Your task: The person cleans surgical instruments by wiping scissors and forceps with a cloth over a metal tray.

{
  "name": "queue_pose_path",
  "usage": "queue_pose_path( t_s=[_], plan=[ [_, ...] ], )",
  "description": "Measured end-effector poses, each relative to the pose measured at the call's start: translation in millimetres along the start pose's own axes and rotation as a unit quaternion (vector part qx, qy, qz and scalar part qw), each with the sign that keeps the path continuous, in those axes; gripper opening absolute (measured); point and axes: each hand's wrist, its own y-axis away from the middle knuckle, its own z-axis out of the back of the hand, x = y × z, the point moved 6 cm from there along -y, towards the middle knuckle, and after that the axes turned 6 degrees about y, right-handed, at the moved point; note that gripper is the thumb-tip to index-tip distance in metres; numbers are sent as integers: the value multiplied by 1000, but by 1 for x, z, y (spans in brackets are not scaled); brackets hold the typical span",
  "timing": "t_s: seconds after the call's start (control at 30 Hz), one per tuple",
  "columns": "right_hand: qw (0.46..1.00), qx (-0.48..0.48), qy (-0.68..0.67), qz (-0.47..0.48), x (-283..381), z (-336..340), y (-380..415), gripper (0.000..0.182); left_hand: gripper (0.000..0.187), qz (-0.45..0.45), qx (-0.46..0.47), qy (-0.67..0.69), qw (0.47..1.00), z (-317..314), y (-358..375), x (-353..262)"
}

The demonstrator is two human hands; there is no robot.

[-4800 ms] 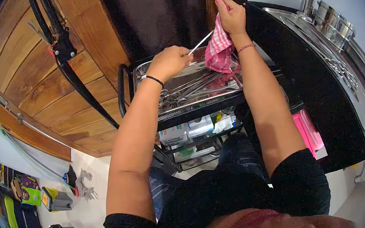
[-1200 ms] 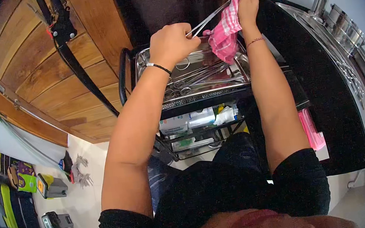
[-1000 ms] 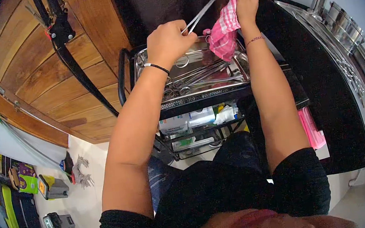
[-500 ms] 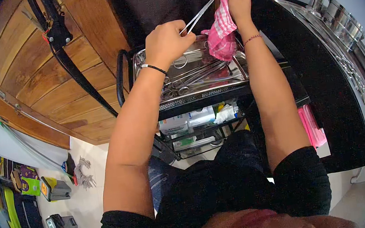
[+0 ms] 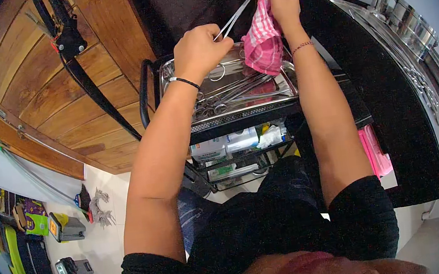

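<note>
A long metal scissor-like instrument (image 5: 237,16) slants up to the right over the cart. My left hand (image 5: 201,49) is closed on its handle end. At its far tip, my right hand (image 5: 283,2) pinches a pink-and-white checked cloth (image 5: 264,48) around the metal, and the cloth hangs down over the tray. Beneath both hands lies a metal tray (image 5: 243,107), with several long ring-handled instruments (image 5: 225,96) grouped toward its front. A loose ring handle (image 5: 216,73) shows near my left wrist.
The tray sits on a black cart (image 5: 260,112) with packages (image 5: 226,143) on its lower shelf. To the right stands a black table (image 5: 394,114) with another tray of instruments (image 5: 417,80) and a metal canister (image 5: 411,23). A wooden door (image 5: 96,81) is at the left.
My right hand and the cloth have shifted slightly left, and the cloth hangs more spread out. My left hand has barely moved, still on the instrument.
</note>
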Motion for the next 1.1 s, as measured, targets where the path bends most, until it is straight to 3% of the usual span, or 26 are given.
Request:
queue_pose_path(
  t_s=[0.1, 0.23, 0.77, 0.93, 1.1],
  plan=[
    [1000, 18, -5, -6, -4, -3, 0, 19, 22, 5, -8, 6, 1000, 1, 0, -1],
    [994, 28, 65, 80, 5, -7, 3, 18, 22, 3, -26, 10, 1000, 3, 0, 0],
    [997, 31, 73, 11, 8, -4, 2, 15, 23, -23, -10, -52, 998, 2, -1, 1],
    [996, 8, 22, 88, -1, -5, -2, 14, 23, -30, -15, -66, 997, 2, 0, 0],
    [999, 35, 18, 30, -2, -5, 0, 13, 21, -44, -35, -65, 996, 2, 0, 1]
  ],
)
